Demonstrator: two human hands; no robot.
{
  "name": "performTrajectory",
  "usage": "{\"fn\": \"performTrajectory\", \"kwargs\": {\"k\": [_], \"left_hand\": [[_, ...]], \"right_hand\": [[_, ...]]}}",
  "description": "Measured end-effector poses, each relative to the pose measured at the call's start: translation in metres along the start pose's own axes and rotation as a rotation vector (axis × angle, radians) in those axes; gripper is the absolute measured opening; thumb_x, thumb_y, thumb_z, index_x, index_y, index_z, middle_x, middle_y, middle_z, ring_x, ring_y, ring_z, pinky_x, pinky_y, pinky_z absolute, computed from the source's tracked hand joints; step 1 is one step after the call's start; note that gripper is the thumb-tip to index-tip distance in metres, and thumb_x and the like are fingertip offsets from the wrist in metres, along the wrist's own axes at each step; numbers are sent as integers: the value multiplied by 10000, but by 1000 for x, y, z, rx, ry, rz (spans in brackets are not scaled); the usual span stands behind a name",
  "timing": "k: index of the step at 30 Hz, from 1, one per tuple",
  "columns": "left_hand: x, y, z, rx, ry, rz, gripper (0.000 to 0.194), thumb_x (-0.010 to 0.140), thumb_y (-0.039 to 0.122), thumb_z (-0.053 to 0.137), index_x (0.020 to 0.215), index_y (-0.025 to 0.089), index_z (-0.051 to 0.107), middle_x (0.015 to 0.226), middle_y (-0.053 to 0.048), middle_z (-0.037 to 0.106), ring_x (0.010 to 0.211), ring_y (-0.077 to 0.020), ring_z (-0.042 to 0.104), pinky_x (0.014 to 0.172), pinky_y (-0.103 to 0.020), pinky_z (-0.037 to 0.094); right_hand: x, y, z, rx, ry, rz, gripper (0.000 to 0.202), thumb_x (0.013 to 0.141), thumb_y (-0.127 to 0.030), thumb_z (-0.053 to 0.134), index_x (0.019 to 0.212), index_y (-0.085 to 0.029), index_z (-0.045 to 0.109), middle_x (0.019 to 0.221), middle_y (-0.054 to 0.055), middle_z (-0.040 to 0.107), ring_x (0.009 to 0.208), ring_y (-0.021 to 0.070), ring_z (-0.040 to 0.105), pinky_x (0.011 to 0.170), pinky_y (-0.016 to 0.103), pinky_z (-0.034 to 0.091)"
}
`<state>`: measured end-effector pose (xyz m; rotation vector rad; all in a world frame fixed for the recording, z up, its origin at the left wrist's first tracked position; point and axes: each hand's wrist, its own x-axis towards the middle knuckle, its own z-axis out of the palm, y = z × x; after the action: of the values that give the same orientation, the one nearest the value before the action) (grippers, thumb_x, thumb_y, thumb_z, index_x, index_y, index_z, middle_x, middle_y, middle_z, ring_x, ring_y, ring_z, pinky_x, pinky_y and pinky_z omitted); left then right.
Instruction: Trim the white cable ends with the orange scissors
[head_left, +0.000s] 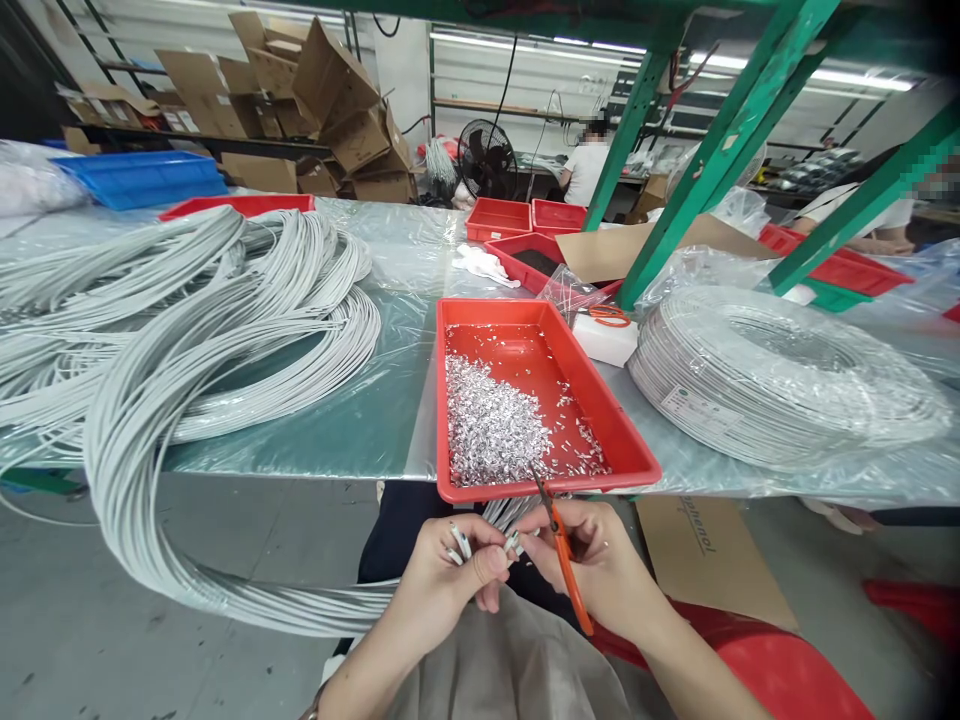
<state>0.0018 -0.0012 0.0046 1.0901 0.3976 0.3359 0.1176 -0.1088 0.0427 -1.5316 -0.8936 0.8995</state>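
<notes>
Close to my body, my left hand [454, 575] is closed around several thin white cables, whose cut ends [460, 542] poke out between the fingers. My right hand [604, 565] carries orange-handled scissors [568, 575], dark blades pointing up toward the tray. Thumb and forefinger of that hand also pinch at a cable end next to my left fingertips; the exact contact is too small to make out. Just beyond both hands, a red tray [637, 465] holds a heap of small shiny metal pieces [495, 425]. A bundle of white cable [142, 450] hangs off the table toward my left hand.
More coiled cable [300, 270] covers the table's left side. A plastic-wrapped cable coil [780, 370] sits at right, near a white box [604, 340] with orange-handled scissors on it. Green metal posts [697, 190] rise behind. A person [587, 165] sits farther back.
</notes>
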Motion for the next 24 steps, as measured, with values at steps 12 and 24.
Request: {"fn": "performTrajectory", "kwargs": {"k": [12, 24], "left_hand": [[-2, 7, 3, 113, 94, -5, 332, 655, 440, 689, 595, 124, 606, 390, 30, 499, 334, -72, 443, 351, -171, 323], [-4, 8, 1, 101, 28, -33, 335, 651, 440, 695, 605, 115, 628, 410, 31, 488, 336, -57, 399, 355, -180, 267]], "right_hand": [[-34, -17, -28, -823, -255, 130, 613, 558, -162, 632, 1145, -207, 460, 695, -20, 484, 665, 205, 496, 595, 296, 408], [-28, -23, -27, -866, -273, 68, 387, 638, -209, 583, 1019, -210, 521, 624, -29, 479, 630, 197, 483, 542, 269, 393]]}}
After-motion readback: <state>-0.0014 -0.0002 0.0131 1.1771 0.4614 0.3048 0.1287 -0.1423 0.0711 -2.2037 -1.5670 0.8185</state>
